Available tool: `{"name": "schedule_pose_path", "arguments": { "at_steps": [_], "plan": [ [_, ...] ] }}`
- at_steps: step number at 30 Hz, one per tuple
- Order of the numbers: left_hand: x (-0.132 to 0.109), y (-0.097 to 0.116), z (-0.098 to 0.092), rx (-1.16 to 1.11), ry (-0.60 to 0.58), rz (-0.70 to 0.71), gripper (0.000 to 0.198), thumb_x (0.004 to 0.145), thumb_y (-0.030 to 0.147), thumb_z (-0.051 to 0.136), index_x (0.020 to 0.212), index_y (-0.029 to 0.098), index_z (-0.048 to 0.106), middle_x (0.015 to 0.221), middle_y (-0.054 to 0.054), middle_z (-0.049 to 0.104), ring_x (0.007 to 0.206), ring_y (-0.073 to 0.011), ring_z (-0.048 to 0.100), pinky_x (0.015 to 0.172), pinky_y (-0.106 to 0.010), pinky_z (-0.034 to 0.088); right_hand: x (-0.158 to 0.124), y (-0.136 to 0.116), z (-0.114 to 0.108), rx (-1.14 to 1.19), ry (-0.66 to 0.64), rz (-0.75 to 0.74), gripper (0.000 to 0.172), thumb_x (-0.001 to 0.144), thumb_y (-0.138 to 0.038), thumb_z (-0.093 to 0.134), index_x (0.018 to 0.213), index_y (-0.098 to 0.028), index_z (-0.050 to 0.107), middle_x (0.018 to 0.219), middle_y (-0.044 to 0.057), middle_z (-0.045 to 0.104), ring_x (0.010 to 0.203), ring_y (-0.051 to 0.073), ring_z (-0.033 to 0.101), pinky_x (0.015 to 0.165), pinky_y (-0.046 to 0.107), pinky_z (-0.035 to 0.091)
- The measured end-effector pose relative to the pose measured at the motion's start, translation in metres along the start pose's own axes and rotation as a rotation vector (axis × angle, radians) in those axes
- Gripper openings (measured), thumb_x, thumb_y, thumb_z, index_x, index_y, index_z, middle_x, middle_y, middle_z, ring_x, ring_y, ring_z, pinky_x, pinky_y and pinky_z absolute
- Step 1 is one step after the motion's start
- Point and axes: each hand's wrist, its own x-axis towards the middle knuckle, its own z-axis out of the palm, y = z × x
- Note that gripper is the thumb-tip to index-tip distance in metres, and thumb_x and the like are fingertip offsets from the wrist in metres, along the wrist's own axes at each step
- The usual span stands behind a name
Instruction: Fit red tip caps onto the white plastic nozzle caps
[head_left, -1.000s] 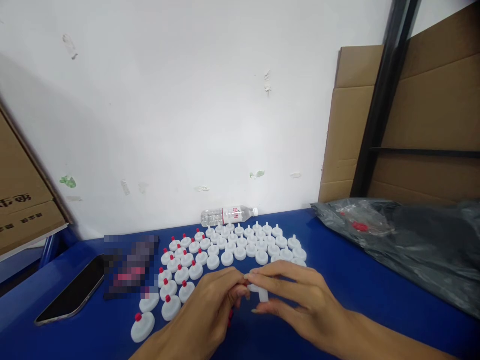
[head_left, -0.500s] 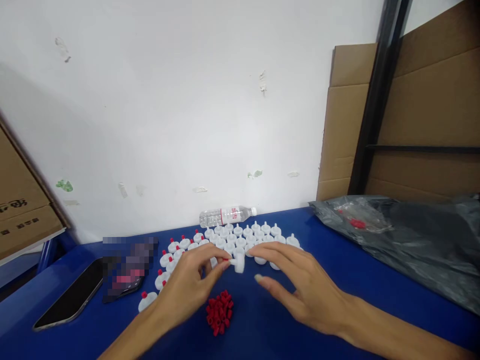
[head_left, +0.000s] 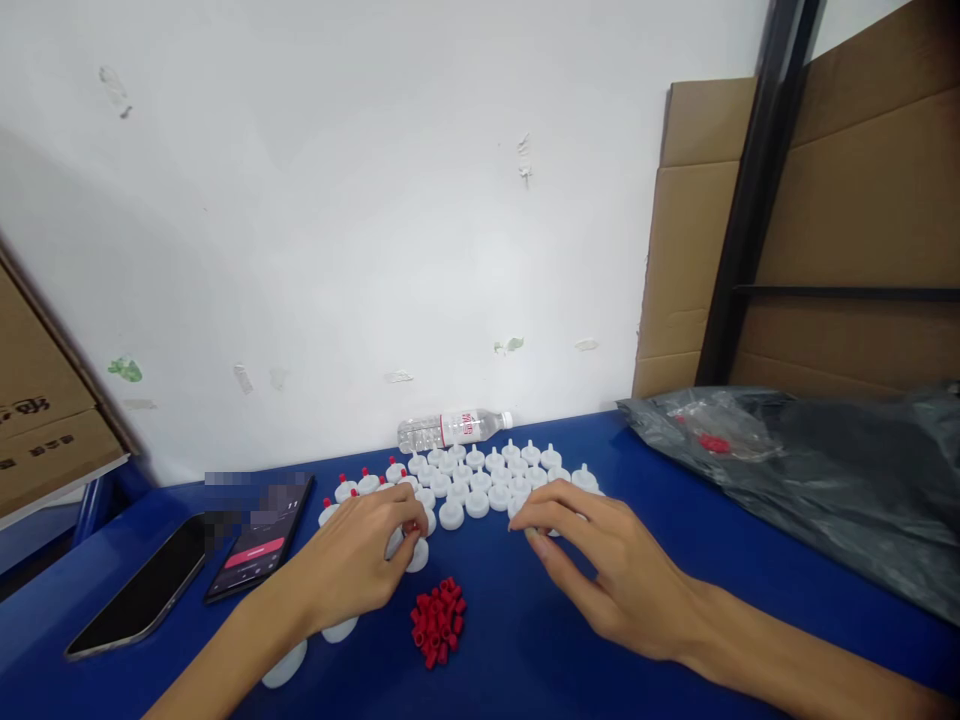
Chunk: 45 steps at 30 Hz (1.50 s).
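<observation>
My left hand (head_left: 367, 550) is closed in a pinch just above a white nozzle cap (head_left: 417, 556), low over the blue table. Its fingertips hide the top of that cap. My right hand (head_left: 600, 570) has thumb and forefinger drawn together at the near edge of the white cap rows (head_left: 477, 503); what lies between them, if anything, is hidden. A pile of small red tip covers (head_left: 438, 622) lies between my hands. At the left of the rows, several white caps wear red tips (head_left: 365, 480); others are partly covered by my left hand and forearm.
A clear plastic bottle (head_left: 454, 429) lies behind the caps against the wall. Two phones (head_left: 142, 590) rest at the left, one with a lit screen (head_left: 259, 545). A grey plastic sheet (head_left: 810, 490) with a small bag of red pieces (head_left: 712, 443) spreads over the right.
My left hand has moved left and down with the white cap, from in front of my right hand to the table. My right hand's thumb and fingers have come closer together.
</observation>
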Motion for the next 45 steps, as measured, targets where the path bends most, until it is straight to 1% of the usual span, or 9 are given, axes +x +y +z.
{"name": "schedule_pose_path", "arguments": {
  "at_steps": [6, 12, 18, 22, 28, 33, 37, 42, 45],
  "plan": [
    [-0.002, -0.01, -0.005, 0.092, -0.065, -0.052, 0.023, 0.094, 0.022, 0.047, 0.093, 0.022, 0.071, 0.1, -0.006, 0.068, 0.082, -0.024, 0.064, 0.07, -0.035, 0.043, -0.002, 0.001, 0.001, 0.011, -0.046, 0.023, 0.024, 0.099, -0.015, 0.049, 0.118, -0.023, 0.061, 0.107, 0.005, 0.066, 0.089, 0.016, 0.066, 0.077, 0.032, 0.052],
    [0.002, -0.008, 0.001, 0.177, 0.066, -0.097, 0.031, 0.103, 0.031, 0.04, 0.11, 0.019, 0.067, 0.11, -0.01, 0.067, 0.098, -0.0292, 0.063, 0.076, -0.039, 0.046, -0.001, 0.001, 0.001, 0.007, -0.041, 0.019, 0.022, 0.099, -0.015, 0.049, 0.115, -0.022, 0.062, 0.104, 0.004, 0.066, 0.088, 0.016, 0.065, 0.075, 0.032, 0.05],
    [0.007, -0.012, 0.022, 0.243, 0.131, -0.086, 0.027, 0.102, 0.031, 0.047, 0.102, 0.019, 0.071, 0.104, -0.011, 0.068, 0.102, -0.0312, 0.061, 0.073, -0.038, 0.048, -0.002, 0.0, 0.003, -0.002, -0.048, 0.004, 0.021, 0.099, -0.016, 0.05, 0.115, -0.022, 0.062, 0.101, 0.003, 0.066, 0.083, 0.016, 0.064, 0.071, 0.03, 0.049],
    [0.008, -0.01, 0.025, 0.214, 0.149, -0.07, 0.027, 0.102, 0.031, 0.046, 0.096, 0.021, 0.071, 0.1, -0.008, 0.068, 0.099, -0.0292, 0.062, 0.074, -0.037, 0.048, -0.002, 0.0, 0.004, -0.015, -0.044, -0.012, 0.021, 0.099, -0.016, 0.049, 0.113, -0.022, 0.063, 0.099, 0.003, 0.067, 0.082, 0.016, 0.065, 0.071, 0.03, 0.05],
    [0.004, 0.012, 0.018, -0.158, 0.256, 0.011, 0.021, 0.1, 0.029, 0.053, 0.095, 0.023, 0.073, 0.089, -0.002, 0.07, 0.084, -0.0203, 0.062, 0.073, -0.033, 0.047, -0.002, -0.001, 0.005, -0.044, -0.066, 0.018, 0.025, 0.099, -0.021, 0.054, 0.123, -0.025, 0.061, 0.107, 0.003, 0.07, 0.092, 0.018, 0.068, 0.079, 0.032, 0.053],
    [-0.003, 0.042, 0.024, -0.555, 0.198, 0.118, 0.018, 0.1, 0.028, 0.06, 0.109, 0.032, 0.076, 0.091, 0.002, 0.073, 0.077, -0.0138, 0.063, 0.064, -0.026, 0.047, -0.006, -0.002, 0.011, -0.077, -0.094, 0.047, 0.052, 0.095, -0.036, 0.067, 0.143, -0.028, 0.048, 0.128, 0.006, 0.068, 0.114, 0.024, 0.066, 0.097, 0.04, 0.051],
    [-0.003, 0.052, 0.028, -0.634, 0.189, 0.171, 0.02, 0.1, 0.026, 0.062, 0.111, 0.035, 0.076, 0.093, 0.003, 0.074, 0.081, -0.0133, 0.065, 0.073, -0.027, 0.051, -0.008, -0.002, 0.016, -0.041, -0.072, 0.015, 0.026, 0.097, -0.033, 0.066, 0.122, -0.027, 0.062, 0.11, 0.0, 0.074, 0.095, 0.02, 0.071, 0.086, 0.036, 0.053],
    [0.001, 0.031, 0.027, -0.388, 0.208, 0.159, 0.022, 0.101, 0.025, 0.059, 0.116, 0.031, 0.073, 0.098, 0.0, 0.073, 0.084, -0.0164, 0.065, 0.071, -0.03, 0.05, -0.007, 0.004, 0.016, -0.073, -0.001, 0.024, 0.021, 0.096, -0.033, 0.069, 0.116, -0.026, 0.066, 0.105, 0.0, 0.075, 0.092, 0.019, 0.071, 0.083, 0.035, 0.052],
    [0.002, 0.013, 0.025, -0.07, 0.104, 0.187, 0.023, 0.103, 0.02, 0.051, 0.111, 0.024, 0.073, 0.097, -0.005, 0.071, 0.091, -0.0223, 0.064, 0.074, -0.034, 0.048, -0.006, 0.005, 0.015, -0.074, 0.003, 0.036, 0.021, 0.095, -0.034, 0.07, 0.115, -0.026, 0.067, 0.103, -0.001, 0.075, 0.09, 0.019, 0.071, 0.082, 0.034, 0.052]
  ]
}}
